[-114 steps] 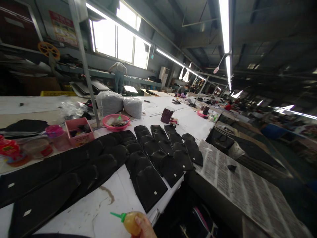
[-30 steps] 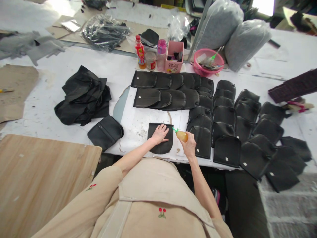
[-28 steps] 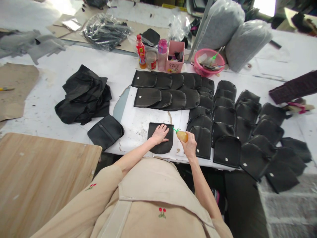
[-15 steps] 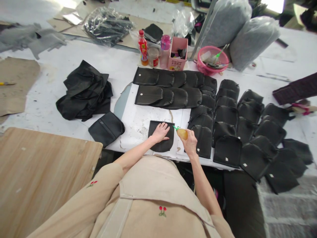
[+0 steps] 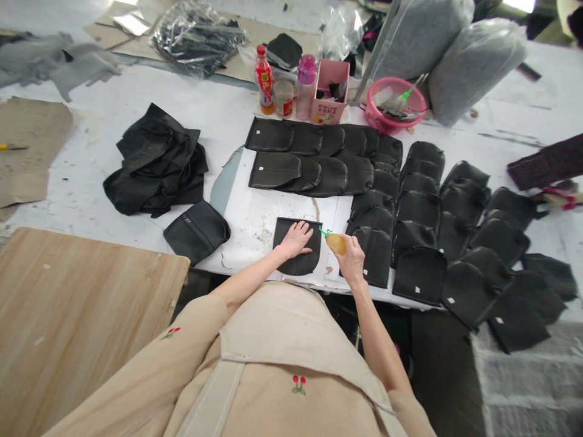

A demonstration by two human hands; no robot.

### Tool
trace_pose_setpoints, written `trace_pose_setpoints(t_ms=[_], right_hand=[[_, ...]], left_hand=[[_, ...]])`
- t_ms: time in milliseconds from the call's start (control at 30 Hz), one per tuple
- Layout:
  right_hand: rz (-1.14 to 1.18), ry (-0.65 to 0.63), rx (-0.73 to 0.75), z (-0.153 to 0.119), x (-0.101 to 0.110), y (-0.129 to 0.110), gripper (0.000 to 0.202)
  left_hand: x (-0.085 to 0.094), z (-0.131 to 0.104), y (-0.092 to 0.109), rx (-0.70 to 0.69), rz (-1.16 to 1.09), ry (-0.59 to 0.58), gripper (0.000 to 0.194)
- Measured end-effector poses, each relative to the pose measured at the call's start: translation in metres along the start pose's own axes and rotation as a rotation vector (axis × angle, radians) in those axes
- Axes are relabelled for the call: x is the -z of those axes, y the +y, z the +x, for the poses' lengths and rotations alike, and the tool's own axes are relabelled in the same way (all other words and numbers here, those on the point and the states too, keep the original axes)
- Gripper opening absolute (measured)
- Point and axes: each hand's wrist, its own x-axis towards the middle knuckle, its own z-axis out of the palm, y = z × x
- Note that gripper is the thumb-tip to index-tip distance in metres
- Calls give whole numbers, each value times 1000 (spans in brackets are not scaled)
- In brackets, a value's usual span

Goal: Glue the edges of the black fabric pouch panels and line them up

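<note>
A black rounded piece (image 5: pixel 298 262) lies on the white table (image 5: pixel 255 209) near its front edge. My left hand (image 5: pixel 297 239) rests on it with the fingers spread. Just to its right, my right hand (image 5: pixel 351 258) is wrapped round a bottle of yellowish liquid (image 5: pixel 336 243). The bottle's green nozzle (image 5: pixel 324 232) points left, at the piece's upper right corner; whether it touches is too small to tell. Left of my hands sits a black pouch-like piece (image 5: pixel 197 232).
Overlapping black pieces (image 5: pixel 415 203) cover the right and run along behind my hands. Farther back stand a red-capped bottle (image 5: pixel 264 82), a pink box (image 5: pixel 331 91) and a pink basket (image 5: pixel 395 106). Black cloth (image 5: pixel 157 164) is heaped left. A wooden board (image 5: pixel 86 321) is at front left.
The view has shifted slightly. My left hand stays spread on the black piece, and my right hand still holds the bottle beside the piece's upper right corner.
</note>
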Motion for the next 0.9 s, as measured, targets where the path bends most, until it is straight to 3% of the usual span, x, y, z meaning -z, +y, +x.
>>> trace_pose_setpoints(t_ms=[500, 900], right_hand=[[40, 10, -78, -39, 6, -6, 28], [87, 20, -136, -69, 11, -14, 30]], left_hand=[[-3, 1, -1, 6, 12, -19, 73], [10, -1, 1, 17, -50, -54, 71]])
